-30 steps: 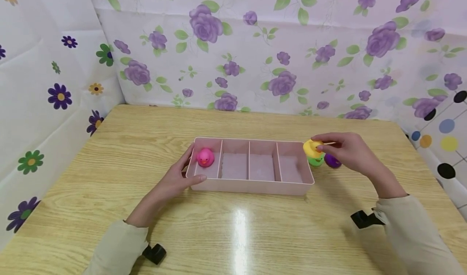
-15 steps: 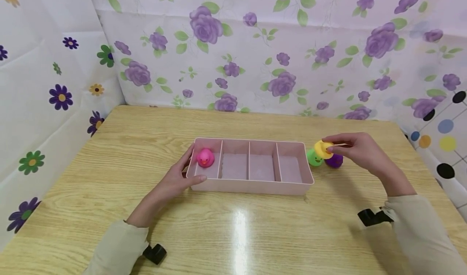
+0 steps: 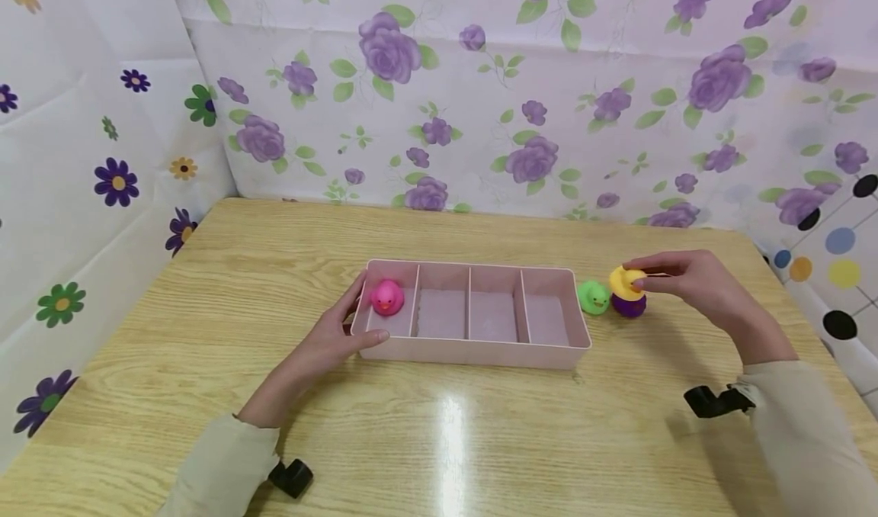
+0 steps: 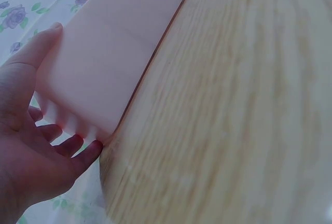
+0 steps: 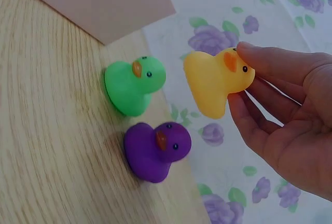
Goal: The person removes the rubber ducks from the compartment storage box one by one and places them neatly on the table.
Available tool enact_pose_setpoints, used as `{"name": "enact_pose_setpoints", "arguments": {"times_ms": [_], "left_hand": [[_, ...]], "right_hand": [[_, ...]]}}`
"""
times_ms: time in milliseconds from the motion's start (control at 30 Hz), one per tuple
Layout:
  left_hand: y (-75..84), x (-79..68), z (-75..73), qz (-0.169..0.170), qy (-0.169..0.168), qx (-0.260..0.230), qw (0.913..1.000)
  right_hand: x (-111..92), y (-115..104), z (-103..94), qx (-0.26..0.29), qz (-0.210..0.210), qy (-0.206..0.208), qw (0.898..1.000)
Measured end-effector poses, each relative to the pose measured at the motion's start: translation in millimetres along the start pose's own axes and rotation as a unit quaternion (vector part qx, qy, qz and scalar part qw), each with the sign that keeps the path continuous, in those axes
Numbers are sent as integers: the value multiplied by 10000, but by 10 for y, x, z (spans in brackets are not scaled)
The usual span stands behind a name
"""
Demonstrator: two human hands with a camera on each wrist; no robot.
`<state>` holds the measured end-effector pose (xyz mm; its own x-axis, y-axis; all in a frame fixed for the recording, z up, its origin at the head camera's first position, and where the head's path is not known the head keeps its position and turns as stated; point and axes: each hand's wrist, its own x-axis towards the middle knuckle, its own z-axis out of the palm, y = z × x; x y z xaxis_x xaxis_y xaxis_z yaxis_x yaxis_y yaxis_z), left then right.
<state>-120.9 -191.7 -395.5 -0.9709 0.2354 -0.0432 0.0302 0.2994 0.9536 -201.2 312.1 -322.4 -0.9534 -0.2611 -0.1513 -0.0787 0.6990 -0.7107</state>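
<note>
My right hand (image 3: 700, 282) pinches a yellow rubber duck (image 5: 212, 81) by its head, thumb on one side and fingers on the other. The duck is held above the table and overlaps a purple rubber duck (image 5: 155, 151) in the head view. Beside the purple one stands a green rubber duck (image 5: 129, 86), close to the right end of a pink divided box (image 3: 466, 351). At the box's left end, my left hand (image 3: 336, 343) grips the corner, its thumb at the front rim and fingers along the end wall. A pink rubber duck (image 3: 387, 298) sits in the leftmost compartment.
The wooden table (image 3: 288, 258) backs onto a flowered sheet (image 3: 473, 105), with another patterned sheet (image 3: 75, 258) on the left. A black wrist mount (image 3: 716, 401) juts from the right sleeve, another black mount (image 3: 291, 477) from the left.
My right hand has moved right with the yellow duck, from over the green duck to over the purple one. The left hand and the box have stayed in place.
</note>
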Motion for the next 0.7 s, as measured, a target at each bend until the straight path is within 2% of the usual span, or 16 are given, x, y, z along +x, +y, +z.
{"name": "enact_pose_setpoints", "arguments": {"times_ms": [700], "left_hand": [[7, -8, -3, 21, -4, -43, 10000]], "right_hand": [[-35, 319, -210, -52, 352, 94, 9993]]}}
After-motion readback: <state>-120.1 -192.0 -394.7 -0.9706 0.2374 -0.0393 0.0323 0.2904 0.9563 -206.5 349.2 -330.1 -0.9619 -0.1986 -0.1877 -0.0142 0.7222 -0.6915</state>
